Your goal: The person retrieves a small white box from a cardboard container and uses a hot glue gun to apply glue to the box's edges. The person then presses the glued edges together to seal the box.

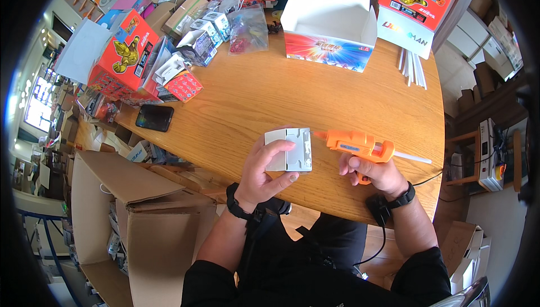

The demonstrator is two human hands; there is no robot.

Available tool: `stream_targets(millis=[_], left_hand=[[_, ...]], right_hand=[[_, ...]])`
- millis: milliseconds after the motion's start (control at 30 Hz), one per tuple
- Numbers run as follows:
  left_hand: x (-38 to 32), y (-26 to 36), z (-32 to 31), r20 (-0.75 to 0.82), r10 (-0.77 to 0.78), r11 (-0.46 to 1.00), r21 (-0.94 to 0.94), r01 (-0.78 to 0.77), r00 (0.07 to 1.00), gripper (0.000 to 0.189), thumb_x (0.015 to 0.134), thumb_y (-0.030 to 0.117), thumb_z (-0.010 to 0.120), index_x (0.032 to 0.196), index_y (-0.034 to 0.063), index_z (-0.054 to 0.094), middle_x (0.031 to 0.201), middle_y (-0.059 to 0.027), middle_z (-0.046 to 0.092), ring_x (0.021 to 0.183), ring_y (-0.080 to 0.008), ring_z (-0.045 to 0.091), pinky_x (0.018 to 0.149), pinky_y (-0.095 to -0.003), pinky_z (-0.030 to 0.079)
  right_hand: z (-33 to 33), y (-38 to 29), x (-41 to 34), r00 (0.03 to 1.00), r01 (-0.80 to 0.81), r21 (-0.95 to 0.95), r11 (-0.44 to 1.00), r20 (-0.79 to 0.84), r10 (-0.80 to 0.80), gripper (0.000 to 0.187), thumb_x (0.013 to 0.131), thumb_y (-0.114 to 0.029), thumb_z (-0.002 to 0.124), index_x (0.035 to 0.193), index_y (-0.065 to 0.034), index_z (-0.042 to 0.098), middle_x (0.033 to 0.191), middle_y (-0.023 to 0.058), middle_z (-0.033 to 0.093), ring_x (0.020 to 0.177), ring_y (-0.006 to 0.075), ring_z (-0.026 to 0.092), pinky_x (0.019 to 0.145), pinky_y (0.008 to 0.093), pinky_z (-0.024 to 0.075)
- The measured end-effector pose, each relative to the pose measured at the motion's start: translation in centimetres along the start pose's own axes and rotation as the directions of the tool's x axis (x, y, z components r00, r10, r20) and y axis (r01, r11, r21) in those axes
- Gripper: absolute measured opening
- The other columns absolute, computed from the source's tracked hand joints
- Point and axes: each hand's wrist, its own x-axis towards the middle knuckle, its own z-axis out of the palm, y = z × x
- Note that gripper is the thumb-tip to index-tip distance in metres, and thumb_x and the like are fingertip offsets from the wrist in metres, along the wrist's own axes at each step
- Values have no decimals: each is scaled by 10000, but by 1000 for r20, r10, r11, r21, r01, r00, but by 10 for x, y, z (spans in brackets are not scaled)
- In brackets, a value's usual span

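Observation:
My left hand (pixel 270 168) grips a small white cardboard box (pixel 298 151) above the front part of the wooden table (pixel 236 109). Its flap side faces up, and whitish marks, perhaps glue, run along the right edge. In my right hand (pixel 375 172) is an orange hot glue gun (pixel 356 143), held by its handle. The nozzle points left and lies close to the box's upper right corner. A translucent glue stick (pixel 415 157) sticks out of the gun's rear.
An open display box (pixel 329 52) stands at the back, near white glue sticks (pixel 413 68). Red printed boxes (pixel 126 54), small cartons (pixel 181 85) and a smartphone (pixel 155 117) sit at left. A large open cardboard carton (pixel 164 239) is below left. A cable (pixel 428 179) trails behind my right hand.

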Motion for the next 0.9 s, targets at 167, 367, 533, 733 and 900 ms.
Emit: stream_targets(millis=[167,367,533,733,900], left_hand=[[0,0,0,3,6,1000,4,-6,1000,522,880,164,860,1345,89,636,1419,-233,594,1399,-410,566,1099,-480,503],[0,0,0,3,3,1000,8,-3,1000,515,886,173,856,1344,86,635,1409,-232,601,1412,-419,557,1098,-482,502],[-1,-1,-1,10,2,1000,28,-2,1000,520,890,198,858,1347,90,636,1424,-239,599,1384,-408,576,1095,-473,502],[-3,-2,0,2,-5,1000,30,5,1000,530,891,221,863,1354,100,637,1463,-253,581,1336,-385,601,1089,-459,505],[-2,-3,0,3,2,999,32,-2,1000,531,888,215,864,1355,102,637,1462,-252,580,1338,-385,600,1089,-460,505]], right_hand=[[-2,-2,-1,999,-29,12,1000,-19,29,318,1037,-267,727,1232,-26,655,933,109,722,671,132,638,595,248,512],[-1,-3,-1,1000,-28,30,999,1,28,224,1048,-221,724,1142,-20,695,924,74,735,684,115,642,618,249,519],[-1,1,-1,999,-37,9,999,-7,37,193,1057,-208,714,1115,-24,701,909,65,735,696,114,653,622,248,533],[1,4,-1,999,-37,-57,998,-35,35,219,1067,-236,694,1136,-28,678,865,63,719,670,110,644,595,243,525],[3,2,-2,994,-77,-69,995,-86,71,203,1062,-207,704,1153,-26,684,870,65,738,688,108,667,594,242,542]])
